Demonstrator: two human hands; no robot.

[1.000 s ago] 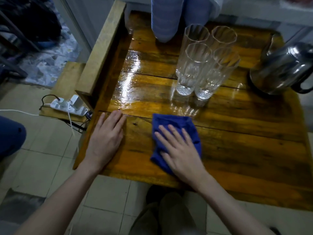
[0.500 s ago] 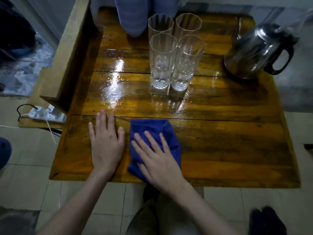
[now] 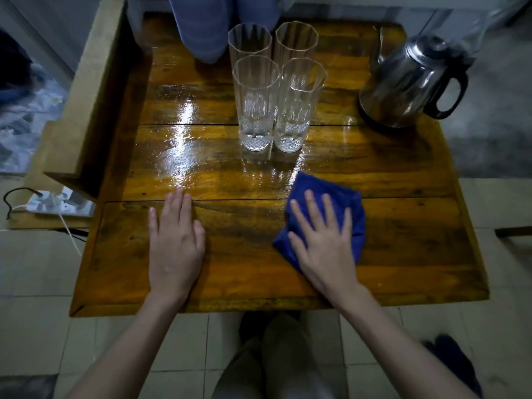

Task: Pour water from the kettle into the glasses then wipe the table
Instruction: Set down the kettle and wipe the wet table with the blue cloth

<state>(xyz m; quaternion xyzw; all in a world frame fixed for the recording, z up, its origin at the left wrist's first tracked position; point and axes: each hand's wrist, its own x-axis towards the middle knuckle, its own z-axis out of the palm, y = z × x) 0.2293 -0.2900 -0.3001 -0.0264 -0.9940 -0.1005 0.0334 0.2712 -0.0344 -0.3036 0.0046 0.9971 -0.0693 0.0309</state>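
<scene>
You have four tall faceted glasses (image 3: 275, 87) on the wooden table (image 3: 403, 231), packed two by two and touching, near the far middle of the top. Each is clear; the front right one shows a water line high up, and the others you cannot judge for certain. One steel kettle (image 3: 408, 84) stands at the far right corner, well apart from the glasses, its black handle turned to the right and its spout toward the far edge. One blue cloth (image 3: 339, 203) lies bunched on the near right part of the table, just in front of the glasses but not touching them.

Your right hand (image 3: 325, 240) lies flat on the cloth with fingers spread, pressing it down rather than clutching it. Your left hand (image 3: 175, 243) rests palm down on bare wood at the near left, fingers extended, holding nothing.

A glossy wet sheen covers the boards between your left hand and the glasses. A blue bundle (image 3: 201, 27) sits at the far edge, just behind the glasses. One white power strip (image 3: 57, 201) with a cord lies on a low ledge left of the table.
</scene>
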